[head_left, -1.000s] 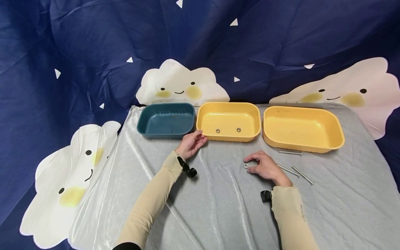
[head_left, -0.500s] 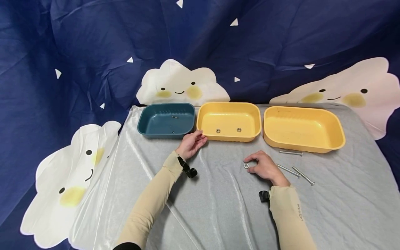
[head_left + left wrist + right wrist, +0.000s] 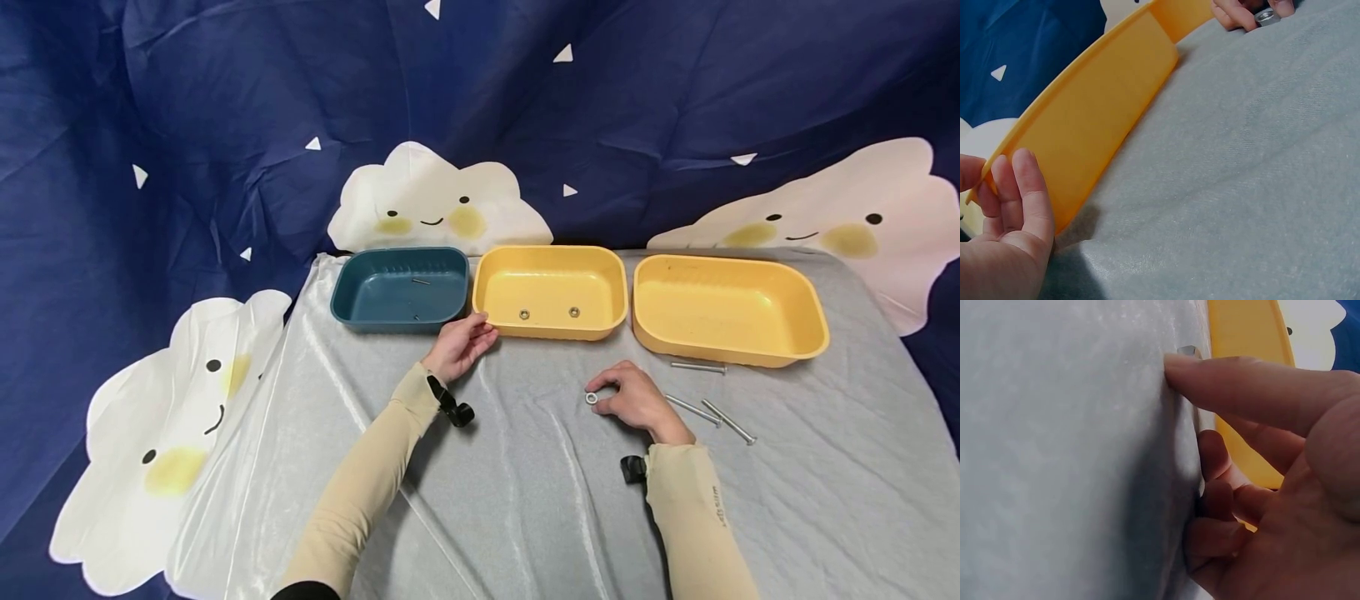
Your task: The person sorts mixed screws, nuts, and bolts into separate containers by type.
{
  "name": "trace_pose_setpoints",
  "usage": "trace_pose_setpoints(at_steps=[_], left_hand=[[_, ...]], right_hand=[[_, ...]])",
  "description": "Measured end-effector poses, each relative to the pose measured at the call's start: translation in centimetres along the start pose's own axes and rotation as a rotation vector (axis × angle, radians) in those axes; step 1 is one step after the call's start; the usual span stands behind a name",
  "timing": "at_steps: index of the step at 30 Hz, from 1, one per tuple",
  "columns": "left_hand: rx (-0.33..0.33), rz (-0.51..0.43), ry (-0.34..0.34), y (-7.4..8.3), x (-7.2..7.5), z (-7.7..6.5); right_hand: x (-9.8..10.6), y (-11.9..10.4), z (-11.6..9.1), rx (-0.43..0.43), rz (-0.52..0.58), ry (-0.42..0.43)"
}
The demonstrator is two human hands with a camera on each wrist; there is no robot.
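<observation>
My left hand [image 3: 459, 346] pinches the near left corner of the middle yellow bin [image 3: 551, 332], thumb over the rim and fingers along the outer wall, as the left wrist view shows. On the grey cloth, a small metal nut [image 3: 591, 398] lies flat between the thumb and index finger of my right hand [image 3: 636, 402]. In the right wrist view the thumb [image 3: 1241, 378] covers most of the nut [image 3: 1189, 351], while the other fingers curl close to the cloth. Two more nuts, a left one [image 3: 524, 315] and a right one [image 3: 574, 312], lie inside the middle bin.
A dark teal bin [image 3: 397, 327] holding small thin metal pieces stands left of the middle bin. To the right is a larger yellow bin [image 3: 720, 354]. Several long bolts [image 3: 729, 422] lie on the cloth beside my right hand. A blue cloud-print curtain [image 3: 600, 108] hangs behind.
My right wrist and sleeve have shifted slightly left, with the fingertips staying at the nut. The left hand has kept its place on the bin.
</observation>
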State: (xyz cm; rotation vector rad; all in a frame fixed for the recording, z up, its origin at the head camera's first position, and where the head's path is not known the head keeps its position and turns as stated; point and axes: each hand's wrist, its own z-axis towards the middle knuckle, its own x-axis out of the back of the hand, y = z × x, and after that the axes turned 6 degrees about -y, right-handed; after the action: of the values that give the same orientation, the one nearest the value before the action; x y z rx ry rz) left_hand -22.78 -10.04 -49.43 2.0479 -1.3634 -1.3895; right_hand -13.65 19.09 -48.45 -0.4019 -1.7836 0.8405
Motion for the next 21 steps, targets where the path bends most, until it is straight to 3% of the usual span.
trace_pose_setpoints(at_steps=[11,21], left_hand=[[0.012,-0.002,-0.003,0.17,-0.05,-0.06],[-0.031,0.030,-0.015,-0.02,-0.12,-0.38]], right_hand=[[-0.02,0.07,0.05,-0.015,-0.006,-0.005],[0.00,-0.24,-0.14,-0.013,0.000,0.003]])
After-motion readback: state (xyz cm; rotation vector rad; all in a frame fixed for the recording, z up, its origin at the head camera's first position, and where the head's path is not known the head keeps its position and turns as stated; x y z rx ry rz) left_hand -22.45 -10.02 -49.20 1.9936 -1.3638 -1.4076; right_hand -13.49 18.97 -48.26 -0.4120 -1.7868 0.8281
